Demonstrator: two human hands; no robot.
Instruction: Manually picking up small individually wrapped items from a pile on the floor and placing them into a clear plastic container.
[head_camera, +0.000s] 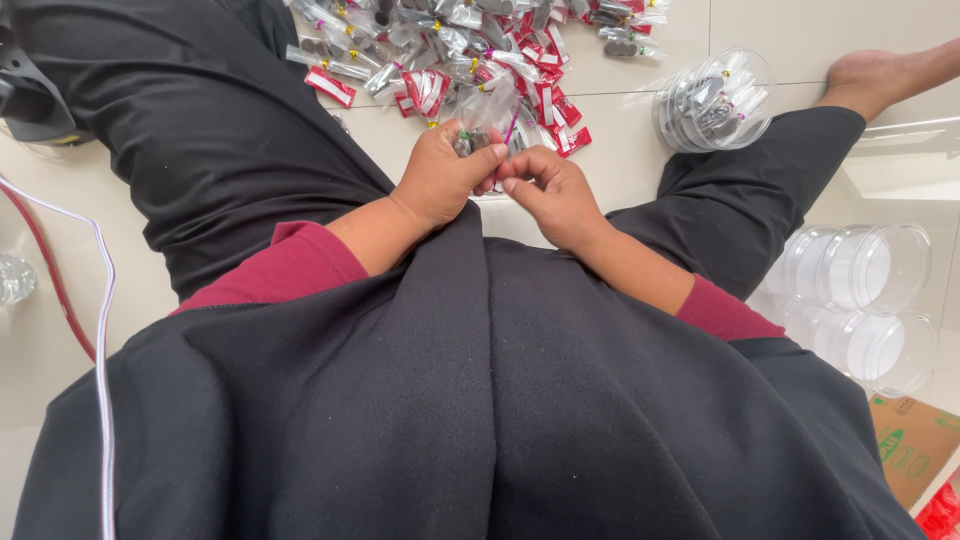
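The person sat on a pale tiled floor (640, 150), legs spread under black cloth, dark red sleeves pushed up the forearms. The left hand (440, 178) was closed around a small clear packet (487, 112) holding dark round pieces, thumb pressed over its lower part, so the packet stood up above the knuckles. The right hand (555, 195) met it just beside the thumb, its fingers curled in tight and pinching at the packet's lower edge; whether they gripped the plastic itself or only touched it could not be told. Just beyond both hands lay a pile (470, 50) of similar packets, clear with red and white ends, spread loosely over the tiles, some touching the held one. To the right of the pile a clear round tub (715, 100) lay tilted, with packets inside. A bare foot (875, 78) rested past it. Near the right knee stood a stack of empty clear tubs (860, 300), and a cardboard box (915, 445) sat at the lower right corner. A white cable (100, 300) and a red one (50, 270) ran down the left side.
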